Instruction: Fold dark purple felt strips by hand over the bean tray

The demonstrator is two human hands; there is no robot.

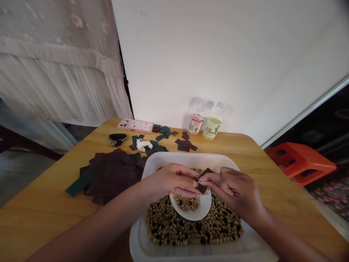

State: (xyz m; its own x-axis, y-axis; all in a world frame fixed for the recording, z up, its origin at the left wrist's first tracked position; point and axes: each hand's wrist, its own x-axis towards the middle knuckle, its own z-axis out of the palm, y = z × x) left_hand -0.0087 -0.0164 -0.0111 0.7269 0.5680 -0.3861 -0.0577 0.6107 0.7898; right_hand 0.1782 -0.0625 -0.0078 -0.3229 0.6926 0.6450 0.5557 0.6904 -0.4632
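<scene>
Over a white plastic tub (139, 222), my left hand (177, 182) and my right hand (231, 185) meet with closed fingertips on one small dark brown square piece (202, 188). Whether it is paper, leather or cloth I cannot tell. Beneath my hands a white bowl (203, 209) holds some pale beads and sits on a layer of pale and black beads (191, 233) in the tub. A heap of dark brown square pieces (111, 174) lies left of the tub, with a long dark green strip (79, 183) at its edge.
Two clear bottles, one with a red-white label (195, 124) and one with greenish liquid (213, 125), stand by the wall. A pink phone (135, 125), keys (116, 139), a crumpled tissue (144, 145) and scattered pieces (163, 133) lie near the wooden table's (62, 214) back. An orange stool (305, 162) is at right.
</scene>
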